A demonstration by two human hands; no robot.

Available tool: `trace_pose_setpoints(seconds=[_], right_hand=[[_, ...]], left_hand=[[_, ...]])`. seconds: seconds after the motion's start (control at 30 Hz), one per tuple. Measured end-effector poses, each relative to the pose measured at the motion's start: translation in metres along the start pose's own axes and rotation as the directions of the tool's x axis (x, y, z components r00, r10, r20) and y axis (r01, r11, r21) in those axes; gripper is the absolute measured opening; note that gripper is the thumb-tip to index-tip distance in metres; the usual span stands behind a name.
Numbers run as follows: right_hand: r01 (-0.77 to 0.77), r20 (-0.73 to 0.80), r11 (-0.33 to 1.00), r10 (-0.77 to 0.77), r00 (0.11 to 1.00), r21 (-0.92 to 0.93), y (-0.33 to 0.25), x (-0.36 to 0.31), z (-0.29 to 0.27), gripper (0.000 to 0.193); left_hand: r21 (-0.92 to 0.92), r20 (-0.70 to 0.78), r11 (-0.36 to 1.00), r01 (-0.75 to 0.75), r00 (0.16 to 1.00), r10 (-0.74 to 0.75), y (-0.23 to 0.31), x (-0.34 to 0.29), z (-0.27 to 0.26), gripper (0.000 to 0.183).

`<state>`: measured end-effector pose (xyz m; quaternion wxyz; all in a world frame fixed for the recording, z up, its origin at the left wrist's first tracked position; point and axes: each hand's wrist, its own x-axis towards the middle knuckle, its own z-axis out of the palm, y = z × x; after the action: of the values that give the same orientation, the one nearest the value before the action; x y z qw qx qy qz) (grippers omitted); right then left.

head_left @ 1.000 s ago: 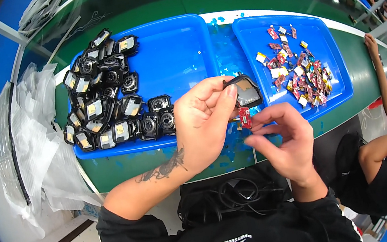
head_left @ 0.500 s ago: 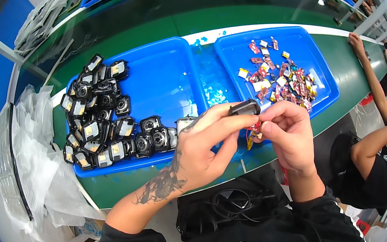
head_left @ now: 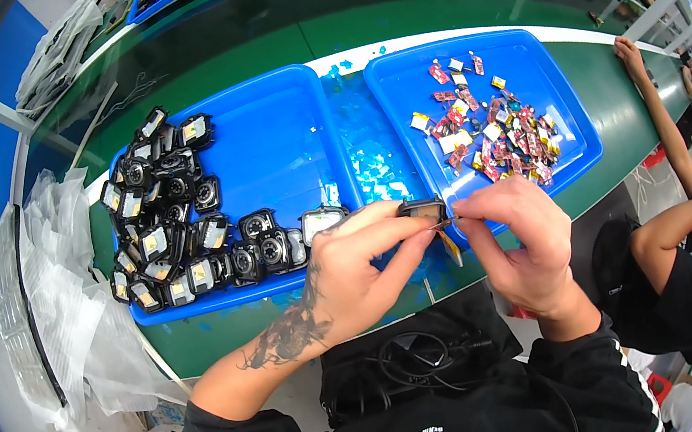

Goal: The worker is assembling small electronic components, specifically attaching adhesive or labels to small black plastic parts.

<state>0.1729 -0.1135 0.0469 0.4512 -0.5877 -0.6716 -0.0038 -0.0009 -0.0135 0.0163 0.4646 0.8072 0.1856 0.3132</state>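
Observation:
A black watch case [head_left: 422, 207] is gripped in my left hand [head_left: 363, 271], resting on the forefinger. Between the fingertips of both hands is a thin small circuit board [head_left: 445, 222], seen almost edge-on. My right hand [head_left: 522, 244] pinches its near end with thumb and forefinger. Below the board hangs a flat yellow-edged piece [head_left: 453, 249], probably attached to it. To the left, many black watch cases [head_left: 174, 187] crowd one blue tray [head_left: 273, 138]. Red circuit boards with silver and yellow parts [head_left: 520, 134] lie heaped in another blue tray [head_left: 561, 80].
Blue film scraps [head_left: 380, 177] litter the green bench [head_left: 252, 52] between the trays. Clear plastic sheets [head_left: 66, 299] hang at the left. A coiled black cable [head_left: 414, 357] lies near my lap, and a person's arm [head_left: 660, 119] reaches the bench at right.
The circuit board has turned from showing its red face to nearly edge-on. My right hand has shifted slightly right and its fingers have straightened along the board. The watch case is tilted differently.

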Motion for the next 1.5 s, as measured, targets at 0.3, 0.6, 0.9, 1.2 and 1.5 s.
trace_pose_setpoints(seconds=[0.3, 0.6, 0.9, 1.2, 1.5], right_hand=[[-0.311, 0.125, 0.844, 0.285, 0.950, 0.436, -0.003, -0.007, 0.004, 0.033], [-0.317, 0.101, 0.851, 0.304, 0.947, 0.418, -0.002, -0.011, 0.013, 0.036], [-0.280, -0.097, 0.876, 0.342, 0.935, 0.392, 0.001, -0.024, 0.032, 0.037], [-0.241, -0.165, 0.904, 0.314, 0.935, 0.352, 0.000, -0.024, 0.038, 0.033], [-0.413, -0.045, 0.802, 0.477, 0.878, 0.432, -0.006, -0.015, 0.038, 0.041]], left_hand=[[-0.300, 0.046, 0.935, 0.189, 0.982, -0.184, 0.004, -0.001, 0.002, 0.011], [-0.499, 0.026, 0.838, 0.220, 0.971, -0.238, 0.000, -0.003, 0.009, 0.029], [-0.520, 0.077, 0.807, 0.281, 0.956, -0.284, 0.005, -0.001, 0.006, 0.039], [-0.456, 0.024, 0.861, 0.225, 0.970, -0.241, 0.001, -0.004, 0.009, 0.038], [-0.427, -0.027, 0.884, 0.190, 0.975, -0.222, -0.003, -0.004, 0.011, 0.033]])
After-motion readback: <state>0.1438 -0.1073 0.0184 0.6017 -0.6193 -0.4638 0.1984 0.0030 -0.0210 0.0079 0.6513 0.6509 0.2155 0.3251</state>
